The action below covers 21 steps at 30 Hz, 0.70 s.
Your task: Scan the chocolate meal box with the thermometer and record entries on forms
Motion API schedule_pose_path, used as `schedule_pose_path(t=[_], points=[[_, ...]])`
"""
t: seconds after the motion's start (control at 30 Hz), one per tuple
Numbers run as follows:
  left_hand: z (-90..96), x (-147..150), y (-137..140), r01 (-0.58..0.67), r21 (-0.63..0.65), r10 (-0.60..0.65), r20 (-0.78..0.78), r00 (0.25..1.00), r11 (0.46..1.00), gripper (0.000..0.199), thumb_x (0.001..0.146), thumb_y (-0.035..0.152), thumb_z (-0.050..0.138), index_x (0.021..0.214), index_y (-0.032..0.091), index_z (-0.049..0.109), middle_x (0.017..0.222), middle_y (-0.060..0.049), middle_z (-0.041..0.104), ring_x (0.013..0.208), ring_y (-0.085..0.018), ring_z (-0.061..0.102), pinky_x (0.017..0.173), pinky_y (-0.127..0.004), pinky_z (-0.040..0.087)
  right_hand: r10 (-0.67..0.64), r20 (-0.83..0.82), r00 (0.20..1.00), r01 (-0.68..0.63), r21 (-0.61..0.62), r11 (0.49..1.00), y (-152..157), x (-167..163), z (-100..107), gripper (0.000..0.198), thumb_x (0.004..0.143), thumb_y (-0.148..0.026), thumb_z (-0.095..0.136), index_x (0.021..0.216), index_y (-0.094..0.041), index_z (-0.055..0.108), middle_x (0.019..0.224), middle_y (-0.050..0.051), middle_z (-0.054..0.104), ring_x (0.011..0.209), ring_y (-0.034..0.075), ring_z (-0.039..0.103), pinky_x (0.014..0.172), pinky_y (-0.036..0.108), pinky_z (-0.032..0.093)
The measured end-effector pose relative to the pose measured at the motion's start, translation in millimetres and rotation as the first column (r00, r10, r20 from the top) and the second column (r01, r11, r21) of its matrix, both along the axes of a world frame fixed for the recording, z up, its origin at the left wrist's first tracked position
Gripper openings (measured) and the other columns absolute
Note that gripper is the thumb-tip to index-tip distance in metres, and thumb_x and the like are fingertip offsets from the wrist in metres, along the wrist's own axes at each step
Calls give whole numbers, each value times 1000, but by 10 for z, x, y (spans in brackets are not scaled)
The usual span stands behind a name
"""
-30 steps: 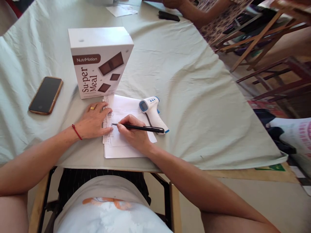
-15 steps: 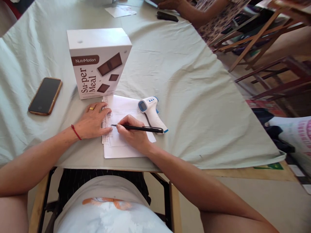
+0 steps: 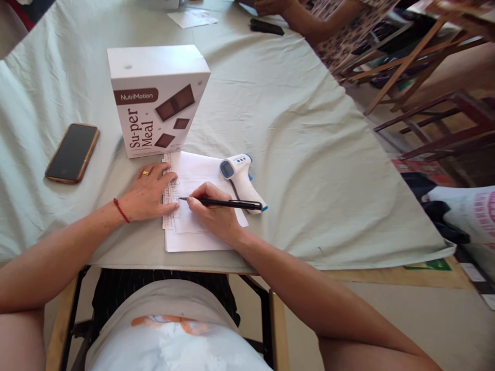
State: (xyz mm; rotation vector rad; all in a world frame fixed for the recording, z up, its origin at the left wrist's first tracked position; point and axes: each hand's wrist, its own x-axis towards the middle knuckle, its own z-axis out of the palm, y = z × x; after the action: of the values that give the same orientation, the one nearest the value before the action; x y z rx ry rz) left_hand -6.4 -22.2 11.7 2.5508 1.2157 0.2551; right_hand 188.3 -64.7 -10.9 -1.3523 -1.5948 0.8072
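My right hand [image 3: 214,210] is closed around a black pen [image 3: 228,204], its tip at the sheets of white paper [image 3: 193,241]. Flat over the left edge of the paper lies my left hand [image 3: 150,193], fingers apart, with a ring and a red string bracelet. Handwritten lines run down the left strip of the sheet, partly covered by the fingers. A white and blue infrared thermometer [image 3: 242,178] rests on the right side of the paper, and the pen's rear end passes over its handle.
A white NutriMotion box [image 3: 162,103] stands upright just beyond the paper. To the left lies a phone [image 3: 72,153]. At the far side are a loose sheet [image 3: 192,18], a black object [image 3: 266,26] and another person's arm [image 3: 317,23]. Wooden chairs [image 3: 444,121] stand at right.
My right hand and the pen have shifted very slightly to the right on the paper. My left hand stays in place. The other person's hand at the far side has moved a little.
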Motion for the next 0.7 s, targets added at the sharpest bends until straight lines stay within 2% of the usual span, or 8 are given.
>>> schedule_pose_path(t=[0.23,0.33,0.4,0.5,0.63,0.7], points=[[-31,-15,23,8,-5,-8,15,1000,1000,53,82,42,67,126,16,54,148,-22,46,141,-38,43,118,-57,32,27,-1,1000,-27,4,1000,-9,12,-1,12,77,-23,58,68,-24,50,61,-4,55,57,13,47,57,28,42],[-37,-31,32,15,7,-15,13,1000,1000,54,81,42,69,126,18,53,149,-20,46,140,-38,43,118,-57,32,72,54,996,-78,122,989,1,78,39,6,87,-26,57,82,-24,58,72,-1,60,64,15,55,62,30,47],[-24,-41,31,16,-1,-16,0,1000,1000,55,81,42,68,128,17,53,149,-21,45,140,-38,43,118,-58,33,100,205,974,-150,245,958,44,182,70,10,93,-24,54,95,-24,63,86,4,65,77,18,61,72,32,51],[1,-56,28,18,-18,-18,-15,1000,1000,55,83,41,66,130,14,53,149,-23,44,141,-39,42,117,-58,34,44,485,873,-235,341,910,158,395,81,31,95,-11,45,113,-23,66,105,12,65,97,24,63,84,37,52],[10,-88,42,25,2,-25,-1,1000,1000,52,85,41,64,129,16,53,149,-23,45,140,-38,43,116,-60,34,-26,731,682,-265,280,923,287,593,24,43,90,-3,41,117,-21,69,102,14,64,92,26,59,84,42,50],[2,-110,54,30,11,-30,7,1000,999,52,85,43,64,129,17,53,149,-22,46,141,-38,43,116,-60,35,-17,766,643,-278,254,927,308,611,4,43,90,-3,41,118,-21,70,103,15,64,91,27,58,83,41,49]])
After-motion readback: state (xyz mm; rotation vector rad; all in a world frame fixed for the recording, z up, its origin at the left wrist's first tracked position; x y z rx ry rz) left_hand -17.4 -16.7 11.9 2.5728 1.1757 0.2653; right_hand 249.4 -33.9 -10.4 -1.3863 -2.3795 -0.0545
